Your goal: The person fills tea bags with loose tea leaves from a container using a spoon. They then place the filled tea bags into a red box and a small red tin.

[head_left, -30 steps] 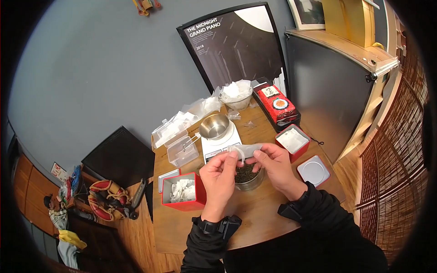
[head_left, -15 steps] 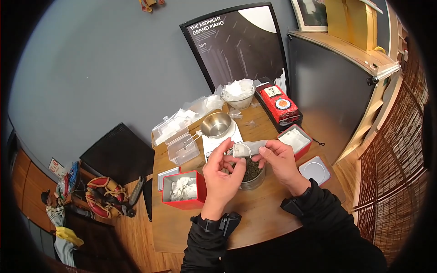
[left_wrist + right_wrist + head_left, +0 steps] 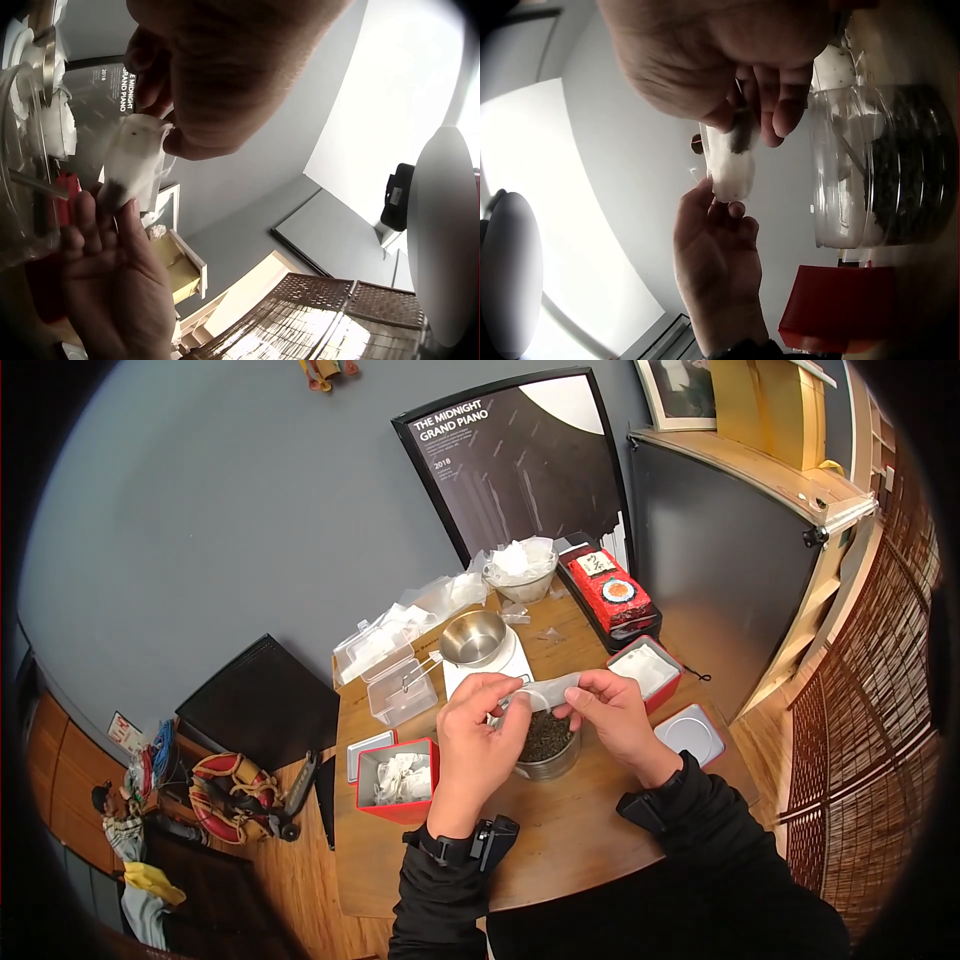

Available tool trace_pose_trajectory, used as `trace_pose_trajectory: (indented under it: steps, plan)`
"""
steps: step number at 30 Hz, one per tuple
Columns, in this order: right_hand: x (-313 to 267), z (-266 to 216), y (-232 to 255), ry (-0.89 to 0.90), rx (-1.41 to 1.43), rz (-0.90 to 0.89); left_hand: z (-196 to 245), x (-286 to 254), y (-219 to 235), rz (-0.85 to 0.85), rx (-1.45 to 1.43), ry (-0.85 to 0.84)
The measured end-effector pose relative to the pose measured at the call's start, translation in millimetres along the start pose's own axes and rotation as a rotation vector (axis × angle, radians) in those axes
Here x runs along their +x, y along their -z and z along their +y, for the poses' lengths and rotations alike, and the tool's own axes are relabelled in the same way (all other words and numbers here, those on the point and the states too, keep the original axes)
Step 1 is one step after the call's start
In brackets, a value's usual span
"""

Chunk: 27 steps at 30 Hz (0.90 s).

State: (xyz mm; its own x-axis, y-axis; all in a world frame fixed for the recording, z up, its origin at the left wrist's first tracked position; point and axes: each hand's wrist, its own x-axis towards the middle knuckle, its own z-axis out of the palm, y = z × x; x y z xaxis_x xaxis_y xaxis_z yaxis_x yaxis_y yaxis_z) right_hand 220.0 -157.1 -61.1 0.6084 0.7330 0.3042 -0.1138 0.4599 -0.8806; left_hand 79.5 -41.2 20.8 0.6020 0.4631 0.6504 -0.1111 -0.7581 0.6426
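A small white translucent bag (image 3: 549, 690) is held between both hands above a clear jar (image 3: 548, 765) of dark dried leaves. My left hand (image 3: 478, 745) pinches one end with thumb and fingers. The other end, with something dark inside it, is pinched by my right hand (image 3: 620, 722). The left wrist view shows the bag (image 3: 136, 154) stretched between the two hands, and the right wrist view shows the bag (image 3: 731, 165) beside the jar (image 3: 885, 165).
Behind the jar stands a white scale (image 3: 515, 660) with a metal bowl (image 3: 473, 638). Red tins stand left (image 3: 370, 805) and right (image 3: 662, 690), both holding white bags. Further back are a clear plastic box (image 3: 400, 695), a glass bowl (image 3: 522, 580) and a red package (image 3: 608, 590).
My left hand let the near end of the bag show half a second ago and now covers it, pinching it. The right hand keeps its hold with little movement.
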Motion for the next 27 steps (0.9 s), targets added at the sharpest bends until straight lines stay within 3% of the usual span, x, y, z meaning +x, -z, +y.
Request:
trace_pose_trajectory:
  steps: [10, 13, 18, 27]
  plan:
    - [1.8, -9.8, 7.8, 0.001, -0.166, -0.01, -15.4, -5.9, -0.5, -0.093, 0.035, 0.061]
    - [2.7, -10.6, 5.3, 0.068, -0.243, 0.014, -19.6, -12.0, -3.3, -0.136, 0.113, 0.033]
    - [-0.9, -17.8, -1.7, 0.307, -0.621, 0.004, -35.0, -27.5, -12.2, -0.156, 0.18, 0.016]
    - [-1.3, -8.7, -11.9, 0.302, -0.59, 0.065, -52.3, -40.9, -20.2, -0.15, 0.151, -0.002]
